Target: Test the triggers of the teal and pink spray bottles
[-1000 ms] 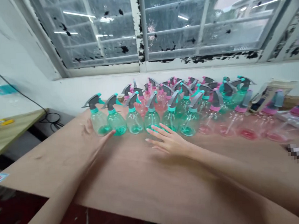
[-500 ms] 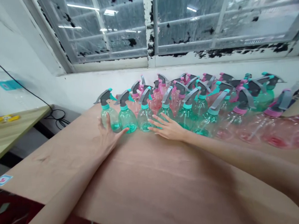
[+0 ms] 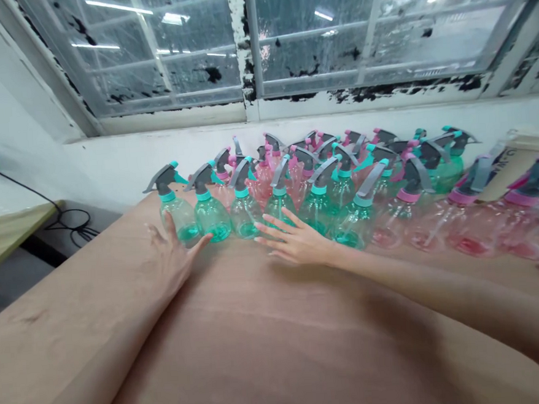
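Several teal spray bottles (image 3: 210, 213) with grey triggers stand in a row on a brown wooden table (image 3: 241, 327). Pink spray bottles (image 3: 409, 220) crowd behind and to the right of them. My left hand (image 3: 174, 255) lies open on the table, its fingers spread against the base of the leftmost teal bottle (image 3: 178, 211). My right hand (image 3: 295, 240) is open too, with its fingers stretched flat toward the bases of the middle teal bottles. Neither hand grips anything.
A white wall and a window with peeling paint (image 3: 245, 50) run behind the bottles. A cardboard box (image 3: 511, 163) lies among the pink bottles at the right. At the left, a lower table (image 3: 4, 236) and a black cable (image 3: 74, 219).
Both hands stay open against the front row of teal bottles, having reached them in the first half second. The camera view has swung slightly, first left and then back right.
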{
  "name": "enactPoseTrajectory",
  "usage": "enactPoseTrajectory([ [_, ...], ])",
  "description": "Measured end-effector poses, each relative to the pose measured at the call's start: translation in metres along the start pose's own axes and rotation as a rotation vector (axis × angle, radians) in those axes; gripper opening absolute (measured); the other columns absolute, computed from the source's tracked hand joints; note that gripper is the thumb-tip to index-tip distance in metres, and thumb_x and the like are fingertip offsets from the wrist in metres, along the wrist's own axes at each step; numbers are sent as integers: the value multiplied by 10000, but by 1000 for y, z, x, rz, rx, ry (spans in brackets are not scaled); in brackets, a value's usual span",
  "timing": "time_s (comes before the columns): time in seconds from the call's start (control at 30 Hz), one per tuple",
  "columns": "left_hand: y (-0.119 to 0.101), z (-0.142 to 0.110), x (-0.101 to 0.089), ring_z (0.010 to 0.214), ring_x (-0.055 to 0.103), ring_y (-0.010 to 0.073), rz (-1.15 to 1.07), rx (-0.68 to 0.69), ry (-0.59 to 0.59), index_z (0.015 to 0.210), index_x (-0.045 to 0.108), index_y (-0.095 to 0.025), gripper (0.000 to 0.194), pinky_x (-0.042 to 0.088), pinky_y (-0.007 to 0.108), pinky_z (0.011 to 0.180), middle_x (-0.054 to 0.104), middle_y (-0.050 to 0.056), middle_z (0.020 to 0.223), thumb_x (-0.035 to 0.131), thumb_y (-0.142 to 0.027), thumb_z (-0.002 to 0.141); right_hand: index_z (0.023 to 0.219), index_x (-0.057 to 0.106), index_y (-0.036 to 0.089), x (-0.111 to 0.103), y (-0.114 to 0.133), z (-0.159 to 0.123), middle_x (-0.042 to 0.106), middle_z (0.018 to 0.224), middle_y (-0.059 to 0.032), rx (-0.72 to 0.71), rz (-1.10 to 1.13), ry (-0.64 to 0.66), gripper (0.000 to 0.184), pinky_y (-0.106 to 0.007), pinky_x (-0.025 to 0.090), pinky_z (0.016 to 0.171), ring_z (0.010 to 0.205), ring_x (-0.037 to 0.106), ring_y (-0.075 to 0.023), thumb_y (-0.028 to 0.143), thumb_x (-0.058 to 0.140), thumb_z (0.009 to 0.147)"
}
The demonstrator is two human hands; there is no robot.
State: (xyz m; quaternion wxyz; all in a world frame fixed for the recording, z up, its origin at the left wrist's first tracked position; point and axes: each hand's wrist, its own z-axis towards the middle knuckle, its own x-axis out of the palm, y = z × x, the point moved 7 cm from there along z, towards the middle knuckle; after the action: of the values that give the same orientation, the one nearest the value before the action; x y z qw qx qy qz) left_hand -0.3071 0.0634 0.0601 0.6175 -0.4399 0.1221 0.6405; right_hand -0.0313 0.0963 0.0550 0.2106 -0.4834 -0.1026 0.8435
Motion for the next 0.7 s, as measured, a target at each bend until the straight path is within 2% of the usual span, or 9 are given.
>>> enactPoseTrajectory([
  [0.07, -10, -11, -11, 1360, 183, 571, 25, 21, -61, 1533, 110, -185, 1023, 276, 747, 984, 105, 247, 1564, 647, -624, 781, 1401, 460, 187, -29, 11, -21, 405, 1501, -85, 9, -13, -58, 450, -545, 187, 1170, 1430, 280, -256, 280, 490, 961],
  [0.1, -22, -18, -15, 1358, 222, 546, 13, 99, -85, 1526, 125, -178, 970, 301, 724, 993, 142, 247, 1554, 640, -583, 810, 1389, 474, 187, -44, 16, -34, 432, 1485, -82, 18, -27, -79, 436, -533, 193, 1172, 1425, 295, -249, 269, 494, 961],
  [0.2, -81, -49, -23, 1332, 379, 398, -96, 481, -137, 1473, 232, -251, 680, 357, 614, 1044, 318, 168, 1487, 570, -428, 911, 1334, 531, 184, -80, 22, -81, 497, 1439, -88, 62, -46, -49, 386, -511, 247, 1160, 1402, 350, -225, 203, 506, 948],
  [0.27, -132, -75, -13, 1294, 454, 323, -165, 740, -2, 1408, 340, -266, 482, 418, 530, 1033, 420, 140, 1409, 506, -315, 958, 1320, 542, 212, -99, 17, -115, 552, 1395, -71, 123, -56, -28, 388, -477, 314, 1136, 1370, 406, -206, 166, 511, 936],
  [0.33, -185, -102, 0, 1316, 433, 306, -212, 952, 115, 1354, 408, -232, 401, 412, 500, 1049, 451, 155, 1383, 483, -221, 961, 1304, 554, 235, -115, 6, -149, 598, 1346, -70, 215, -89, -36, 389, -454, 383, 1092, 1329, 461, -213, 172, 546, 921],
  [0.43, -249, -122, 18, 1367, 332, 384, -214, 1021, 85, 1340, 429, -177, 436, 388, 577, 1039, 372, 218, 1428, 550, -280, 933, 1232, 598, 206, -139, -19, -200, 636, 1268, -123, 455, -232, -68, 318, -476, 457, 987, 1233, 541, -275, 261, 568, 920],
  [0.5, -283, -132, 33, 1278, 452, 347, -223, 1103, 94, 1273, 492, -183, 348, 461, 518, 977, 460, 202, 1338, 537, -266, 939, 1106, 650, 181, -151, -32, -230, 698, 1083, -131, 597, -321, -61, 256, -434, 512, 849, 1041, 636, -277, 338, 541, 935],
  [0.57, -303, -135, 47, 1067, 592, 282, -226, 1130, 107, 1145, 568, -195, 212, 540, 414, 840, 570, 149, 1135, 522, -248, 945, 995, 673, 171, -152, -43, -252, 709, 933, -115, 705, -351, 32, 305, -366, 515, 719, 861, 665, -251, 414, 493, 951],
  [0.7, -314, -128, 69, 827, 609, 231, -201, 1059, 104, 1020, 595, -189, 119, 536, 317, 654, 558, 93, 927, 525, -254, 948, 1031, 670, 170, -140, -62, -272, 697, 944, -118, 844, -357, 189, 419, -293, 441, 567, 743, 656, -226, 498, 418, 960],
])
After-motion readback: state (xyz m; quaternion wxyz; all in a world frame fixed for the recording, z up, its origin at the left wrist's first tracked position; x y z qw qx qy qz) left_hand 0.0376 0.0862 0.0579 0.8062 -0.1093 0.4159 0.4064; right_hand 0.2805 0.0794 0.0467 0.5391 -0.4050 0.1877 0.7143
